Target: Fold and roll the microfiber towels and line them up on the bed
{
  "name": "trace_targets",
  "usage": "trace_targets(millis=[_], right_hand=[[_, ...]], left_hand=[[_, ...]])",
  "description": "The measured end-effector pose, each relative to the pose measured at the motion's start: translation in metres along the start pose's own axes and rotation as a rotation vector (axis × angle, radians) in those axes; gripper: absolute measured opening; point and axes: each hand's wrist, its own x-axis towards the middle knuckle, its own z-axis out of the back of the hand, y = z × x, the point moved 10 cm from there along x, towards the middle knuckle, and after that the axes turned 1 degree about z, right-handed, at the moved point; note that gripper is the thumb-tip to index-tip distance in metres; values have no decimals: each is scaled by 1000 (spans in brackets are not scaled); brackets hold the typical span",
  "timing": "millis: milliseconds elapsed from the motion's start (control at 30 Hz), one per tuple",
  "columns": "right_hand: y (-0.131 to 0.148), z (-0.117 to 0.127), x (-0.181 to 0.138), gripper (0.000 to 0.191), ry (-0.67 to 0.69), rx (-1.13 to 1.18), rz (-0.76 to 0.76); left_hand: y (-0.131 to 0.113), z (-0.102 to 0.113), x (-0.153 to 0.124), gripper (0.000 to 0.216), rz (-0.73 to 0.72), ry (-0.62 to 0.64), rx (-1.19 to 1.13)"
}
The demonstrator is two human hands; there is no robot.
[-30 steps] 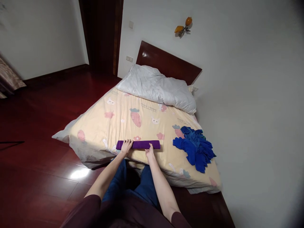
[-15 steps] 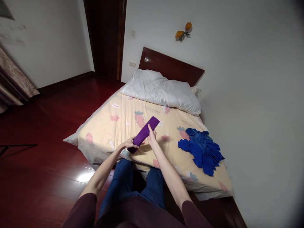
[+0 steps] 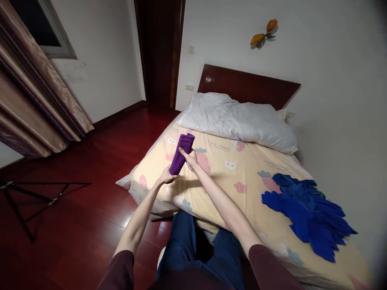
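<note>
A purple folded cloth (image 3: 182, 150), long and narrow with a loose fold at its upper end, is held up above the bed. My left hand (image 3: 168, 175) grips its lower end, fingers closed round it. Higher up on its right side, my right hand (image 3: 190, 157) is closed on it with the thumb across the front. Off to the right, a crumpled heap of blue cloths (image 3: 308, 213) lies on the patterned bed sheet (image 3: 217, 185), apart from both hands.
A white quilt (image 3: 238, 119) is bunched against the dark wooden headboard (image 3: 248, 84). At left are long curtains (image 3: 39, 92) and a black metal stand (image 3: 50, 199) on the red floor (image 3: 99, 157). A white wall rises right of the bed.
The view has turned left, so the bed sits further right. The purple cloth is now more upright, with its folded upper edge showing. Both hands still hold it.
</note>
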Motion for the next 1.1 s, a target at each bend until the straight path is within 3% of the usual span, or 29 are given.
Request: trace_targets(millis=[233, 367, 533, 800, 967, 1100], right_hand=[[-27, -63, 25, 48, -7, -175, 16], [-32, -77, 60, 48, -52, -218, 50], [-44, -74, 81, 50, -111, -308, 86], [-98, -45, 73, 42, -204, -320, -56], [-103, -45, 79, 48, -168, -286, -26], [-105, -46, 83, 60, -154, -274, -22]], left_hand=[[41, 38, 20, 45, 118, -138, 25], [48, 58, 44, 40, 158, -236, -17], [63, 61, 68, 50, 166, -211, -115], [92, 29, 60, 53, 225, -113, -148], [100, 28, 65, 51, 250, -179, -164], [105, 30, 74, 55, 247, -159, -113]])
